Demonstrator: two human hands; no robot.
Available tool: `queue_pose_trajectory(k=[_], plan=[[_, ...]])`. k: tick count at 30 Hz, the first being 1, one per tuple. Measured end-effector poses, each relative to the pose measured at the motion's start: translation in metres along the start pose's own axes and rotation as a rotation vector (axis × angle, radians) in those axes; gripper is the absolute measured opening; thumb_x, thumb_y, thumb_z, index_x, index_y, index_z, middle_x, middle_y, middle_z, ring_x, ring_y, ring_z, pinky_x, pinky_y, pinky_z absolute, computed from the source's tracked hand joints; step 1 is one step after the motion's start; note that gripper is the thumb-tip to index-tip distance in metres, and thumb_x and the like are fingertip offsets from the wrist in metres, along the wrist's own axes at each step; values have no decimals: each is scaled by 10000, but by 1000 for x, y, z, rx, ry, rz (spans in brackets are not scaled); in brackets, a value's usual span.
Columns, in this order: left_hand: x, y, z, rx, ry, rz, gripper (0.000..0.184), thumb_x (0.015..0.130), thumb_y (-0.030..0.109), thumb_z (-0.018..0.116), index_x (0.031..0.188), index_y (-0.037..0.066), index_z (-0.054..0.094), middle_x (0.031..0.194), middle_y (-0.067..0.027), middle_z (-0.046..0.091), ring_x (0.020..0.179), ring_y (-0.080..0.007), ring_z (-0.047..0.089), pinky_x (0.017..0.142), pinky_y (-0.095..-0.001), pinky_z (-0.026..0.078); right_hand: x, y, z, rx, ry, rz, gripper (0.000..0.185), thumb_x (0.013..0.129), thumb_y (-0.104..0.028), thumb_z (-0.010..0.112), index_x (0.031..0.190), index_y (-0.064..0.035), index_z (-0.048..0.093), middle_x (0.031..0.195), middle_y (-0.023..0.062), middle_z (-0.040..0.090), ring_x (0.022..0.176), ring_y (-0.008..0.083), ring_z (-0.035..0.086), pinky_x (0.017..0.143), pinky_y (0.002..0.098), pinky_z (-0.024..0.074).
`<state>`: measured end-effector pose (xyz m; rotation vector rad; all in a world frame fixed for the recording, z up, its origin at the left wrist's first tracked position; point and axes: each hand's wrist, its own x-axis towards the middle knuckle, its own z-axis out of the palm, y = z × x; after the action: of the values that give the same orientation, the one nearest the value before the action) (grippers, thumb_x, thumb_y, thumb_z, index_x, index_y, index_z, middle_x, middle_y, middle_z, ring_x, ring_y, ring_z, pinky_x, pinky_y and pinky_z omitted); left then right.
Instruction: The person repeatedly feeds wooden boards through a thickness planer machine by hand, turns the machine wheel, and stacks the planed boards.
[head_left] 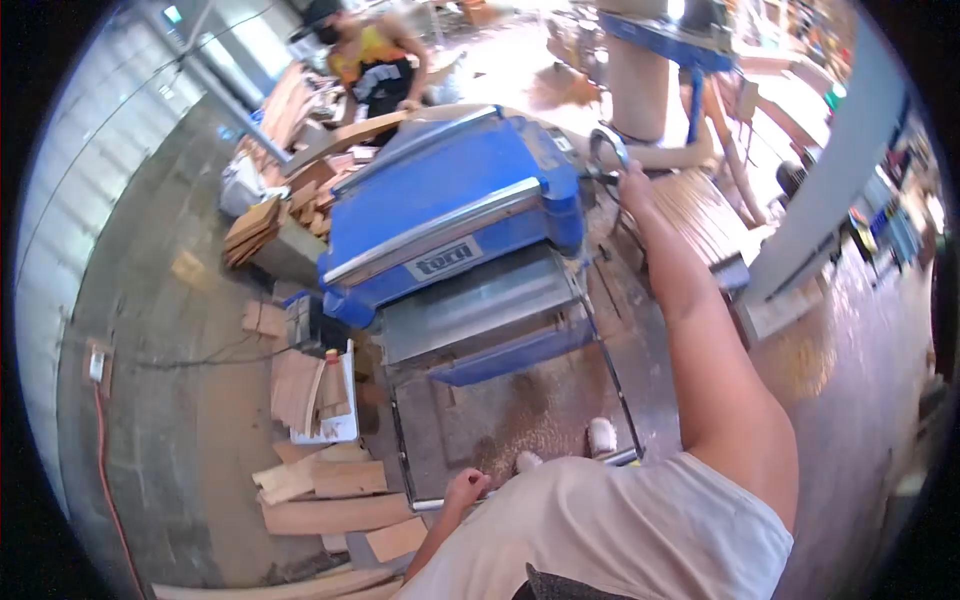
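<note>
A blue thickness planer [430, 215] with a lettered plate on its front stands before me. My right arm reaches out along its right side. There my right hand [632, 185] is closed on the rim of a metal handwheel [606, 150]; the fingers are partly hidden. My left hand [466, 488] hangs low by my body with its fingers curled, and nothing shows in it. It is close to the metal end bar [428, 505] of the frame in front of the planer; I cannot tell whether they touch. The planer's steel bed [480, 305] carries no wood.
Another person [375, 60] stands behind the planer, a hand near a curved board [350, 130]. Cut boards [340, 512] and a white tray [347, 400] lie on the floor at left. A slatted wood stack [690, 215] and a pillar [835, 160] stand at right.
</note>
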<state>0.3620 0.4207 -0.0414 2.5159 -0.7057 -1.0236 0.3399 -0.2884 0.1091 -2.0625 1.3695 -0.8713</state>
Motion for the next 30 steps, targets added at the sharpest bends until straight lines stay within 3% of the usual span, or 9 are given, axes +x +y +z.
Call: queue_pose_trajectory(k=[2, 9, 10, 13, 16, 17, 21, 23, 30], plan=[[19, -23, -7, -10, -35, 27, 330, 791, 393, 672, 898, 81, 668, 883, -127, 678, 833, -258, 655, 725, -371, 507, 3, 3, 4, -30, 64, 5, 258, 907, -245, 534, 1040, -35, 468, 948, 308, 608, 932, 491, 566, 808, 544, 442], [49, -38, -17, -317, -97, 54, 330, 821, 360, 670, 967, 63, 665, 891, -71, 681, 812, -179, 636, 734, -325, 508, 9, 13, 8, -17, 55, -20, 319, 889, -288, 486, 1078, -34, 452, 939, 305, 604, 905, 479, 571, 767, 549, 434], [58, -21, -19, -461, -174, 79, 336, 840, 349, 659, 1006, 56, 661, 930, -65, 678, 842, -157, 627, 755, -312, 503, 19, 24, 14, -119, 59, -70, 314, 887, -264, 478, 1103, -39, 440, 944, 306, 605, 897, 480, 573, 764, 554, 434], [55, 118, -59, -367, -518, 559, 369, 906, 311, 593, 1135, 24, 621, 1122, -96, 628, 1042, -169, 574, 902, -311, 452, 23, 29, 13, -143, 76, -144, 281, 870, -228, 492, 1051, -13, 478, 882, 287, 605, 872, 448, 593, 772, 542, 443], [36, 258, -70, -264, -975, 1048, 372, 937, 283, 511, 1152, -6, 605, 1194, -129, 607, 1093, -205, 559, 953, -343, 422, 34, 31, 9, -262, -6, -108, 256, 861, -225, 507, 987, -3, 534, 965, 309, 606, 923, 448, 596, 819, 515, 448], [9, 308, -84, -198, -1112, 1111, 386, 938, 283, 510, 1168, -16, 590, 1212, -145, 595, 1109, -219, 552, 961, -338, 418, 44, 42, 15, -290, -54, -141, 293, 884, -242, 484, 1066, -12, 492, 1018, 301, 599, 968, 442, 585, 833, 502, 449], [-35, 398, -28, -177, -1413, 1192, 390, 925, 261, 536, 1187, -26, 568, 1219, -157, 587, 1110, -220, 545, 949, -335, 424, 64, 59, 24, -333, -89, -243, 356, 911, -267, 493, 1141, 0, 445, 1078, 297, 591, 1018, 435, 576, 844, 493, 455], [-46, 422, -6, -134, -1440, 1232, 389, 922, 257, 541, 1188, -25, 567, 1215, -156, 588, 1106, -219, 546, 946, -336, 425, 53, 47, 15, -269, -39, -266, 339, 882, -228, 535, 1027, 78, 510, 996, 303, 601, 959, 455, 575, 837, 482, 445], [-48, 454, 21, -109, -1424, 1235, 386, 909, 243, 557, 1192, -20, 564, 1202, -152, 593, 1092, -217, 549, 935, -339, 429, 41, 36, 4, -161, -71, -332, 328, 884, -233, 558, 1011, 63, 497, 1021, 304, 585, 989, 442, 564, 855, 475, 432]])
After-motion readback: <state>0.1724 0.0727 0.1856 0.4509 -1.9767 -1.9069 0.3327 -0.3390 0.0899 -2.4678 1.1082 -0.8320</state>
